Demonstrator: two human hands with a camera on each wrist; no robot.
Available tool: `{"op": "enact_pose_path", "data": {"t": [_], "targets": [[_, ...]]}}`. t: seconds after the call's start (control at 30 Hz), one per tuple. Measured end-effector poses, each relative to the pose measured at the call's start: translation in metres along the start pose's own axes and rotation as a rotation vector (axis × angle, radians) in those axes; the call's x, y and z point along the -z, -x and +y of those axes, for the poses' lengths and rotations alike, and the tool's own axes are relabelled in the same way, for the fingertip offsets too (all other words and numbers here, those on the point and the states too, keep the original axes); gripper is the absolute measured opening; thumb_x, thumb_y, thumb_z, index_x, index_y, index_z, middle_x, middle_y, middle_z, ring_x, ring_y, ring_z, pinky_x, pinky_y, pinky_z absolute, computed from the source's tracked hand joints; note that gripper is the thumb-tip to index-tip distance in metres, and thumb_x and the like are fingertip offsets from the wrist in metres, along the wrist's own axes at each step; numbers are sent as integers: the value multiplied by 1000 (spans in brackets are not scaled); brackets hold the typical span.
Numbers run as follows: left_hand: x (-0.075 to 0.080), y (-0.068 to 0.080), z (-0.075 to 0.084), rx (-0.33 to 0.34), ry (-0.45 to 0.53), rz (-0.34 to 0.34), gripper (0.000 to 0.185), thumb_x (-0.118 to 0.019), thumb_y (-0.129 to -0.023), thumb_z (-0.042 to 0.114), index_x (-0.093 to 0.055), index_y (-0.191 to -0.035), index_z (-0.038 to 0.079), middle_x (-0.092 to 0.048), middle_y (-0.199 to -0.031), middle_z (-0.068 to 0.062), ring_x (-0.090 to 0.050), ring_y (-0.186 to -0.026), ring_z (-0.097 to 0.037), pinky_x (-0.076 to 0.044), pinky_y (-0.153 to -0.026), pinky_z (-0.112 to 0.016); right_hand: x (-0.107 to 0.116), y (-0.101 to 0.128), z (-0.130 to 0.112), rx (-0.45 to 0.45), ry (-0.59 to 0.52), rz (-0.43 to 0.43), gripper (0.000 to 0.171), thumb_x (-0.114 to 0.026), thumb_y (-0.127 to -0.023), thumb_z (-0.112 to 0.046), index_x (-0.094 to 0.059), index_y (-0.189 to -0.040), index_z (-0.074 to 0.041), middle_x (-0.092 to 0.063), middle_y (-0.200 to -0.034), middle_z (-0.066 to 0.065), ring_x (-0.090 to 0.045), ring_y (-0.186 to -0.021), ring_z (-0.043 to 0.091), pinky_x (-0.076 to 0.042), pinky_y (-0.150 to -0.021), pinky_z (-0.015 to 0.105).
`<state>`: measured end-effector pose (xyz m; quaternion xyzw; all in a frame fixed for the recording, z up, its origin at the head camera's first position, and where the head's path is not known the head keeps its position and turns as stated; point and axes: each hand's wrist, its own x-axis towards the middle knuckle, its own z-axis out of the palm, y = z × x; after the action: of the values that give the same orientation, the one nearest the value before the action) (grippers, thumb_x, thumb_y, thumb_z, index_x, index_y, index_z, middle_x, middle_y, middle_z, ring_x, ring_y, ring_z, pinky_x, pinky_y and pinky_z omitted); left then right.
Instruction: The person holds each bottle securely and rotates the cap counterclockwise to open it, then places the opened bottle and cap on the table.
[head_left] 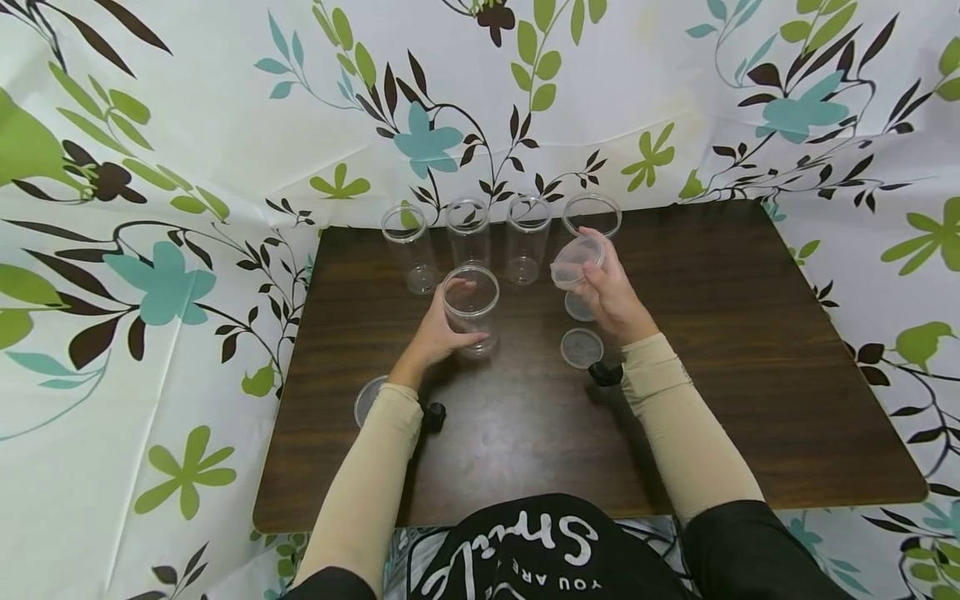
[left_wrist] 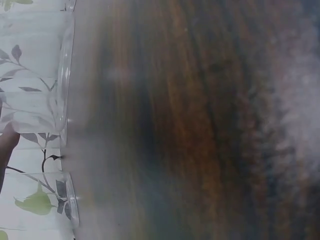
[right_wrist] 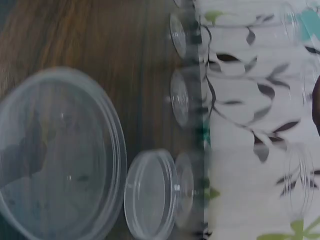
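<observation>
Left hand [head_left: 438, 333], at centre frame, wrapped around a clear jar [head_left: 471, 308] standing upright on the brown desk [head_left: 750, 375], fingers curled in a closed grip on its wall. Right hand [head_left: 611, 296], just right of centre, pinching a clear lid [head_left: 576, 261] held tilted above the desk, grip closed on its rim. Open-topped and see-through, that jar. Behind, toward upper centre, a row of four more clear jars [head_left: 468, 233]. Two loose lids [head_left: 582, 347] flat on the desk below the right hand.
</observation>
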<state>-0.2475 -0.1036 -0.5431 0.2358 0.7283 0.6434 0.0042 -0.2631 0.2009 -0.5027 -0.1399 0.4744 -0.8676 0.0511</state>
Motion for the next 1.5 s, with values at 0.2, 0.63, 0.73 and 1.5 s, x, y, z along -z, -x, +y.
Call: {"op": "enact_pose_path", "data": {"t": [0.2, 0.63, 0.73, 1.5], "targets": [[3, -4, -29, 21, -38, 42, 102, -91, -62, -12, -31, -145, -7, -49, -146, -27, -43, -139, -38, -27, -119, -48, 19, 4, -9, 87, 18, 34, 92, -84, -85, -35, -29, -156, -17, -53, -124, 13, -64, -103, 25, -53, -87, 32], [5, -8, -32, 54, -48, 58, 105, -90, -65, -12, -24, -146, -7, -44, -146, -33, -39, -141, -44, -26, -119, -49, 64, 13, -36, 95, 293, 275, 64, -67, -99, -23, -33, -152, -8, -49, -127, 8, -56, -108, 16, -47, -91, 23], [3, -9, -39, 78, -71, 75, 107, -91, -65, -10, -23, -147, -5, -45, -147, -30, -40, -142, -40, -25, -120, -46, 88, 14, -41, -75, 609, 385, 69, -62, -102, -32, -27, -157, -9, -45, -138, 12, -48, -113, 16, -43, -91, 25], [4, -12, -46, 208, -330, 80, 100, -95, -70, 14, -29, -145, 8, -52, -148, -10, -58, -117, -27, -36, -111, -41, 147, -25, -19, -619, 1549, 166, 110, -78, -87, -47, -12, -159, 4, -15, -157, 38, -16, -136, 61, -22, -105, 76]]}}
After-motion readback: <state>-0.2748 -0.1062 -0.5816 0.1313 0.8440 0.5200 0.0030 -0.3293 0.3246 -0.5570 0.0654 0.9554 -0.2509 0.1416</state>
